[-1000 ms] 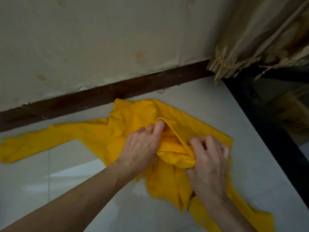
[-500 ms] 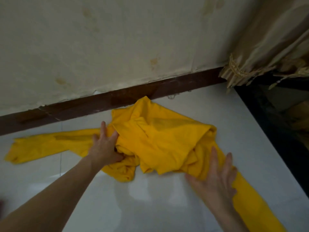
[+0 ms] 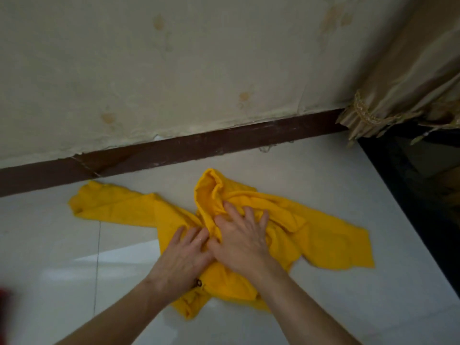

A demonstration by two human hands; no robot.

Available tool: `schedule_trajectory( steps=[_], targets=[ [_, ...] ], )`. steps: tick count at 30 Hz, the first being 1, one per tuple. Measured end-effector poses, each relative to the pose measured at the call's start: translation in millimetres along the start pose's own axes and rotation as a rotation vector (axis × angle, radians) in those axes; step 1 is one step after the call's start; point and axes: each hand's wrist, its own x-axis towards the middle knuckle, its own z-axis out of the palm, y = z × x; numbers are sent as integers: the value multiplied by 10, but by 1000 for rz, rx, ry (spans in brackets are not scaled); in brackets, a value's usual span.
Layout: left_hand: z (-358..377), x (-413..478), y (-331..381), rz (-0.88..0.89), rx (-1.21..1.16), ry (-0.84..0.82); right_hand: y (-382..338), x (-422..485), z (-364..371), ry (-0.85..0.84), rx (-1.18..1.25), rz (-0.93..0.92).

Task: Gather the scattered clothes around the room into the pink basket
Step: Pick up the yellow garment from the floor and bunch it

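A yellow garment lies crumpled on the white tiled floor, close to the wall. One sleeve stretches left toward the baseboard, another part spreads right. My left hand presses on the cloth's middle with fingers spread. My right hand lies flat on the bunched fabric beside it, fingers apart, partly overlapping the left hand. Neither hand clearly grips the cloth. The pink basket is not in view.
A dark brown baseboard runs under the stained cream wall. A beige curtain hangs at the upper right, above a dark area beside the floor. Something red shows at the left edge.
Both hands have come together onto the garment's middle. The cloth has been pulled in, with its left sleeve shorter and its right part spread flat.
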Motion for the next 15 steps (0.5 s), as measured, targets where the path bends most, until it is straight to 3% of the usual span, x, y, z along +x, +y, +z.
schedule_trajectory(
  steps=[3, 6, 8, 11, 13, 15],
  targets=[
    [-46, -152, -159, -272, -28, -54, -47, -53, 46, 88, 82, -27],
    [-106, -190, -433, -677, -153, -264, 131, -157, 81, 91, 115, -3],
    [-50, -165, -604, -838, -293, -404, 285, -239, 112, 140, 121, 93],
    [26, -65, -743, -771, -316, -477, 508, -263, 90, 165, 197, 344],
    [30, 15, -753, -604, -291, -383, 608, -222, 45, 82, 306, 495],
    [-21, 78, -638, -487, -326, -334, 639, -155, 29, 2, 326, 523]
  ],
)
